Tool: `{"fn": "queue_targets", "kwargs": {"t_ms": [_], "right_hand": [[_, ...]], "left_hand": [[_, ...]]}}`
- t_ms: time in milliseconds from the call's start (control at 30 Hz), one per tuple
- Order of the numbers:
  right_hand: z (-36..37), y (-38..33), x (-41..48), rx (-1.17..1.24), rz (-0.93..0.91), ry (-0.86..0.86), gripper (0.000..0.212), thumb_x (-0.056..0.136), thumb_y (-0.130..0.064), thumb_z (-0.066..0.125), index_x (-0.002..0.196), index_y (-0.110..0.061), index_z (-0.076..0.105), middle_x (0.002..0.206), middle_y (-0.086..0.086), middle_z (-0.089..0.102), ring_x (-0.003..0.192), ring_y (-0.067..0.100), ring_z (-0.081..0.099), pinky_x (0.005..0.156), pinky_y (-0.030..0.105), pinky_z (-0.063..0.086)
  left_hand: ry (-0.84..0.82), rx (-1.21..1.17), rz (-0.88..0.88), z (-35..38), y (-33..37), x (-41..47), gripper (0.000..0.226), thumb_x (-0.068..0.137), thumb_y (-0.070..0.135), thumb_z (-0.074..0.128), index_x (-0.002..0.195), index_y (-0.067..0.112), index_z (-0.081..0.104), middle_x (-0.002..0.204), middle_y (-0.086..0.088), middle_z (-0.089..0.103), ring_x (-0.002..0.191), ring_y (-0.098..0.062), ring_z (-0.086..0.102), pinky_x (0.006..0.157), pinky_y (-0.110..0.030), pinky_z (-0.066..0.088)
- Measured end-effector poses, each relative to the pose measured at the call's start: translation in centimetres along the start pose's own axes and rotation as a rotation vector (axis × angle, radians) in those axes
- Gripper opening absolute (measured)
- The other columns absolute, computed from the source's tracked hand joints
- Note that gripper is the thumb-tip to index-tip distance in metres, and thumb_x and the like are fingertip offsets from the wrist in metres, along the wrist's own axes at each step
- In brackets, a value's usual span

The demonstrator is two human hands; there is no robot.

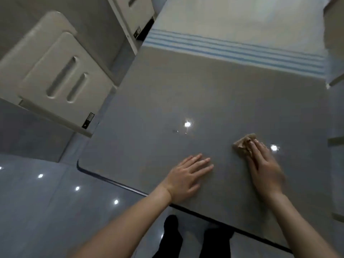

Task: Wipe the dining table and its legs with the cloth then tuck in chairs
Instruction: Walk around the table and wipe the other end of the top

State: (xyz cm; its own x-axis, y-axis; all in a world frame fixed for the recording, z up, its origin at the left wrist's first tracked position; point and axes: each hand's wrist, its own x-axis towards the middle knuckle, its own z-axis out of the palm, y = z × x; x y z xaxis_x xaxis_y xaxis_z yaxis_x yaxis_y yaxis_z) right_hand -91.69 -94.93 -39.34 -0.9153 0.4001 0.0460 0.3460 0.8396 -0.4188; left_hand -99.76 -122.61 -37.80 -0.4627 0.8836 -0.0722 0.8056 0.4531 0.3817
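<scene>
The grey glossy dining table (204, 101) fills the middle of the head view. My right hand (264, 168) presses a crumpled beige cloth (243, 143) flat against the tabletop near the right side; the cloth sticks out past my fingertips. My left hand (188, 175) lies flat on the table near its front edge, fingers spread, holding nothing. A white chair (55, 75) stands at the table's left side, pulled out from it. The table's legs are hidden.
A second white chair (134, 21) stands further back on the left. A white cloth with blue stripes (236, 51) covers the table's far end. Parts of more chairs (337, 81) show at the right edge. The floor (46, 211) is glossy grey tile.
</scene>
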Motion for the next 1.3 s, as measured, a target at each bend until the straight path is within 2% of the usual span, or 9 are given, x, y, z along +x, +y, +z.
{"fn": "queue_targets", "kwargs": {"t_ms": [200,367,633,700,933,1000,1100,1200,1300], "right_hand": [[1.0,-1.5,-0.5,0.004,0.129,0.039,0.047,0.099,-0.031,0.048,0.143,-0.017,0.045,0.15,0.008,0.042,0.141,0.025,0.034,0.113,0.042,0.032],[3.9,-7.9,-5.8,0.039,0.236,0.158,0.052,0.095,-0.035,0.039,0.142,-0.016,0.047,0.15,0.008,0.042,0.137,0.03,0.039,0.108,0.046,0.038],[7.6,-14.9,-5.5,0.008,-0.832,-0.239,0.038,0.097,-0.028,0.056,0.135,-0.022,0.056,0.146,-0.006,0.046,0.138,0.014,0.04,0.11,0.033,0.038],[7.3,-13.2,-0.3,0.011,-0.913,-0.273,0.037,0.098,-0.03,0.053,0.134,-0.023,0.057,0.145,-0.007,0.048,0.136,0.013,0.043,0.111,0.029,0.036],[5.8,-7.0,21.3,0.081,0.112,0.114,0.049,0.096,-0.031,0.046,0.143,-0.017,0.045,0.151,0.005,0.04,0.141,0.024,0.033,0.117,0.031,0.024],[7.0,-10.8,20.2,0.106,0.169,0.151,0.048,0.096,-0.026,0.047,0.143,-0.015,0.045,0.151,0.006,0.04,0.142,0.025,0.032,0.117,0.031,0.023],[9.7,-17.2,10.0,0.086,-0.306,0.034,0.042,0.098,-0.027,0.048,0.139,-0.015,0.051,0.148,0.003,0.045,0.139,0.023,0.038,0.115,0.033,0.03],[9.2,-19.4,-1.4,0.068,-0.852,-0.339,0.039,0.102,-0.033,0.041,0.138,-0.023,0.052,0.149,-0.006,0.044,0.139,0.015,0.038,0.114,0.032,0.032],[7.8,-16.3,-0.3,0.036,-1.3,-0.514,0.035,0.102,-0.034,0.042,0.135,-0.026,0.054,0.147,-0.011,0.045,0.14,0.011,0.037,0.115,0.029,0.029]], "left_hand": [[0.299,0.01,-0.279,-5.8,-8.6,-7.1,0.059,0.089,0.032,0.043,0.146,0.022,0.033,0.154,0.002,0.03,0.145,-0.021,0.021,0.118,-0.042,0.016],[0.164,0.038,-0.638,-6.2,-16.4,-13.1,0.063,0.088,0.042,0.029,0.147,0.02,0.03,0.155,-0.002,0.029,0.145,-0.026,0.022,0.118,-0.039,0.011],[0.172,0.049,-0.634,-4.2,-18.0,-13.3,0.062,0.088,0.04,0.033,0.146,0.019,0.036,0.152,-0.002,0.036,0.143,-0.026,0.024,0.115,-0.045,0.023],[0.192,0.051,-0.632,-4.0,-18.1,-13.3,0.061,0.088,0.04,0.033,0.146,0.019,0.036,0.151,-0.004,0.037,0.142,-0.028,0.026,0.115,-0.046,0.023],[0.227,0.063,-0.625,-3.8,-18.0,-13.1,0.061,0.089,0.04,0.033,0.146,0.019,0.035,0.149,-0.004,0.038,0.142,-0.028,0.027,0.116,-0.045,0.021],[0.204,0.054,-0.629,-3.9,-18.2,-13.1,0.061,0.089,0.04,0.033,0.146,0.018,0.035,0.15,-0.005,0.038,0.142,-0.028,0.027,0.115,-0.047,0.022],[0.156,0.033,-0.65,-4.3,-18.2,-13.1,0.062,0.089,0.041,0.034,0.146,0.018,0.035,0.15,-0.004,0.037,0.142,-0.029,0.028,0.115,-0.048,0.023],[0.135,0.014,-0.668,-4.7,-17.8,-13.0,0.062,0.088,0.04,0.036,0.145,0.017,0.037,0.149,-0.004,0.039,0.14,-0.03,0.03,0.114,-0.047,0.025],[0.113,-0.007,-0.671,-5.1,-17.8,-12.9,0.061,0.088,0.039,0.038,0.145,0.017,0.037,0.15,-0.002,0.038,0.141,-0.027,0.028,0.112,-0.049,0.027]]}}
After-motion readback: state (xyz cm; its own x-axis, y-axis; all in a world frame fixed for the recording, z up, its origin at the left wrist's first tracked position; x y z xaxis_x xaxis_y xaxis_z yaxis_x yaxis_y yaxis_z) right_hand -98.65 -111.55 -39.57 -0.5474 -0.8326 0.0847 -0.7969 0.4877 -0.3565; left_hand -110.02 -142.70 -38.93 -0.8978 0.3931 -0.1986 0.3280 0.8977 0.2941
